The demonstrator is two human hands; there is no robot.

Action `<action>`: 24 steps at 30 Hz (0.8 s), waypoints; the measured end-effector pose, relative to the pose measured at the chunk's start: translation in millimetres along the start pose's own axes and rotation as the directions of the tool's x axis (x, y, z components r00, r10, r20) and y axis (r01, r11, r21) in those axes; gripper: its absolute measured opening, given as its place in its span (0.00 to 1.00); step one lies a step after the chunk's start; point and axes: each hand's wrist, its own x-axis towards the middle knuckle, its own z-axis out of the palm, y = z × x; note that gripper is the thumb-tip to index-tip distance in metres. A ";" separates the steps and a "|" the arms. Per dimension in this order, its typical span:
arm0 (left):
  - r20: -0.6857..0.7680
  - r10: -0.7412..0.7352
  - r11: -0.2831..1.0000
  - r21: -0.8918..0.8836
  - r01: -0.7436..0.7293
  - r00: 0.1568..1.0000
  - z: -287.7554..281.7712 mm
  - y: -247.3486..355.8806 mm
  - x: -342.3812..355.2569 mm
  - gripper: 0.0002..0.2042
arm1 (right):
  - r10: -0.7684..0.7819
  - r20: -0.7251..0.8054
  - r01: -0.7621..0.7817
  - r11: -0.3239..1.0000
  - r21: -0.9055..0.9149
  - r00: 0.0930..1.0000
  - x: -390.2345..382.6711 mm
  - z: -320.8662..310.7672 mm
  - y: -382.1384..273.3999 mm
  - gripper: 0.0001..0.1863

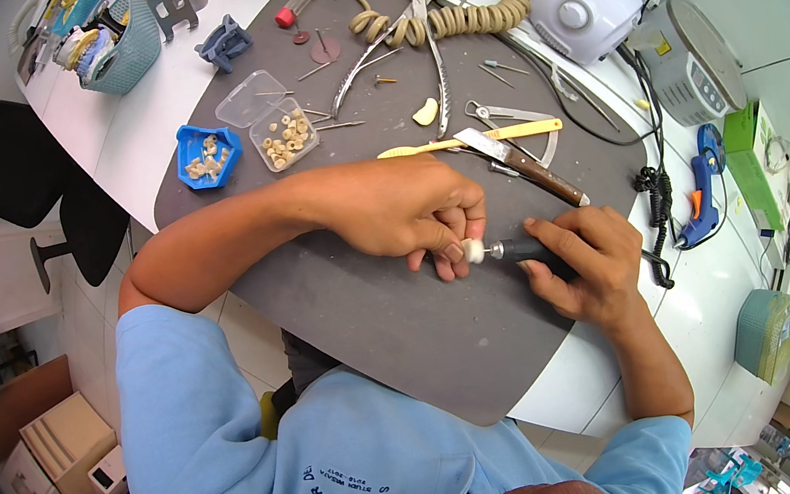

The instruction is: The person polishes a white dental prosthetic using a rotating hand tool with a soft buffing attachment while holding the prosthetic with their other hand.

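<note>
Over the grey mat point(408, 336), my left hand point(410, 209) is closed, its thumb and fingertips pinched round a small cream-white piece point(473, 250). The piece looks like a dental crown, though the fingers cover part of it. My right hand point(594, 259) grips a black rotary handpiece point(529, 248) from the right. Its thin metal shank points left, and its tip meets the piece. Just beyond my left hand lie a yellow toothbrush point(471, 138) and a wooden-handled knife point(536, 172).
A clear box point(284, 136) of tooth-coloured pieces and a blue tray point(208, 155) stand far left. Pliers point(434, 59), metal tools and a coiled tan cord point(444, 23) lie at the back. A white control unit point(587, 10) and blue glue gun point(701, 194) are at right.
</note>
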 end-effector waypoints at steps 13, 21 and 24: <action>0.018 -0.013 1.000 0.020 0.013 1.000 -0.1 -2.8 0.6 0.07 | -0.005 0.020 0.006 1.000 -0.014 1.000 0.2 -0.7 0.3 0.24; 0.002 0.028 0.999 0.023 -0.028 1.000 0.3 -5.5 0.5 0.07 | -0.015 0.038 0.015 1.000 0.004 0.999 1.1 -2.8 0.2 0.23; -0.010 0.023 1.000 0.004 -0.023 1.000 0.2 -2.7 0.8 0.07 | 0.013 0.002 -0.013 1.000 -0.013 1.000 -0.2 -1.2 0.5 0.21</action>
